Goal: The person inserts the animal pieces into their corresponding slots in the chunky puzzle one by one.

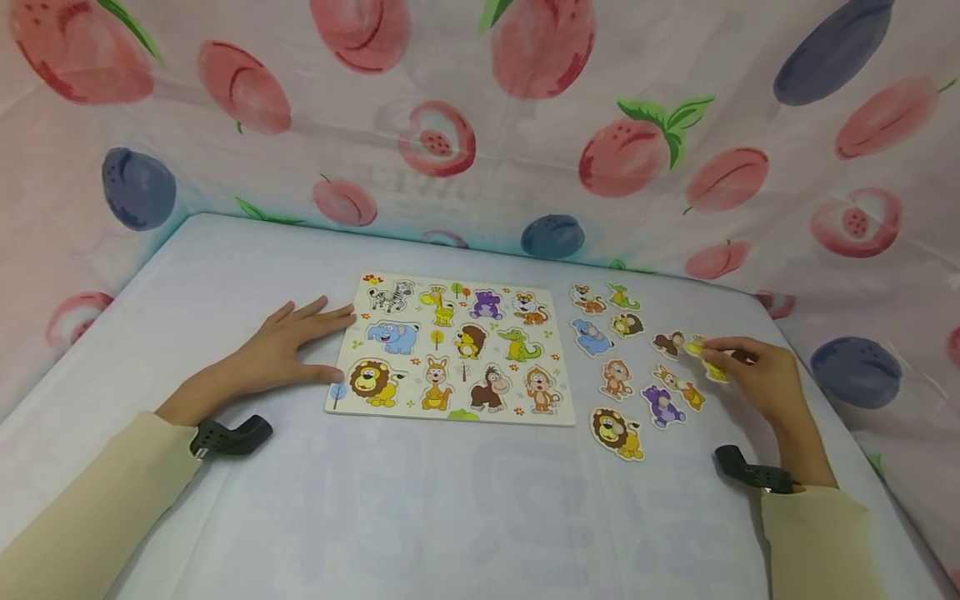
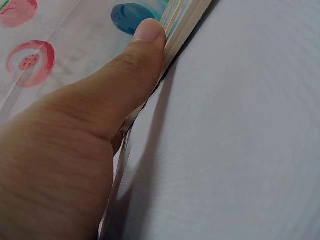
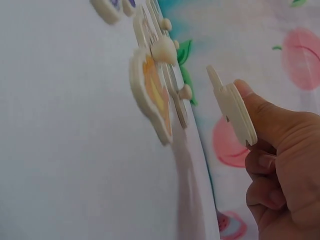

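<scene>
My left hand (image 1: 277,346) lies with fingers spread at the left edge of a wooden animal puzzle board (image 1: 564,408), its fingertips and thumb touching that edge. The left wrist view shows the thumb (image 2: 132,65) straight along the board's side. At the right, my right hand (image 1: 768,383) pinches a yellow giraffe puzzle piece (image 1: 715,372) between thumb and fingers. In the right wrist view the piece (image 3: 235,115) is held above the table with its plain back showing. Just left of it lies a brown gorilla piece (image 1: 666,344); a kangaroo piece (image 1: 682,388) is below.
Several loose pieces lie right of the board, including a lion (image 1: 617,433), a purple hippo (image 1: 663,407), a monkey (image 1: 616,378), an elephant (image 1: 592,337), a hedgehog (image 1: 627,324), a tiger (image 1: 587,298) and a crocodile (image 1: 621,295). A fruit-print curtain (image 1: 510,183) stands behind the white table.
</scene>
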Motion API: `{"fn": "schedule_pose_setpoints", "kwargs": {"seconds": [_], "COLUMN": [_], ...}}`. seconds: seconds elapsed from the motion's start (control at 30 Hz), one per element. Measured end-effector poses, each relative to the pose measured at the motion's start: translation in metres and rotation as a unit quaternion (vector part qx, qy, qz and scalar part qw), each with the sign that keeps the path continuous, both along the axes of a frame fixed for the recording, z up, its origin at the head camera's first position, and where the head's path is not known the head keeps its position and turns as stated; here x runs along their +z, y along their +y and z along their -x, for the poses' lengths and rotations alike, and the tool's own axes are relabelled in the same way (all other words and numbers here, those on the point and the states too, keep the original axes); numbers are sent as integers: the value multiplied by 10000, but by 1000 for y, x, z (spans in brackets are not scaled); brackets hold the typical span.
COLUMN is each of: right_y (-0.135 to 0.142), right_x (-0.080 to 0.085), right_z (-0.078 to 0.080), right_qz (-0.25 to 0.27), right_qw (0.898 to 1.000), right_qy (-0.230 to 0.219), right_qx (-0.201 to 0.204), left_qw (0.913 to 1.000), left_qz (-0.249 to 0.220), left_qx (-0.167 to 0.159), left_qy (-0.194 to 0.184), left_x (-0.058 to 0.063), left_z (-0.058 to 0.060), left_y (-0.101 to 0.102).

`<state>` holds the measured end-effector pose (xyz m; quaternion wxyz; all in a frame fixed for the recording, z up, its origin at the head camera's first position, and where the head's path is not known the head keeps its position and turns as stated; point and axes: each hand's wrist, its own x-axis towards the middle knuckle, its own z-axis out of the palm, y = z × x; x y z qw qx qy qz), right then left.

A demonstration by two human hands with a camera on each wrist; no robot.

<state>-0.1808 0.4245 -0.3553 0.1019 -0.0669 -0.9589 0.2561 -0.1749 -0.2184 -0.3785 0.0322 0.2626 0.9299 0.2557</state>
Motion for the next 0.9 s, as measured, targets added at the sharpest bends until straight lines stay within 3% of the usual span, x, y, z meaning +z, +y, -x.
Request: {"fn": "schedule_pose_setpoints", "kwargs": {"seconds": [0.5,0.7,0.9], "right_y": [-40,-54,-67], "right_x": [13,14,21], "right_z": [11,20,28], "right_qz": [294,481,714], "right_qw": [9981,9929,9884], "right_qy": [382,812,926], "right_qx": [389,725,965], "left_qw": [10000,10000,10000], "left_qz": [66,60,68], "left_qx": [17,5,-9], "left_qy": [-62,-54,-19], "left_x": [2,2,3], "left_z": [-2,-1,-1], "left_y": [1,1,2]}}
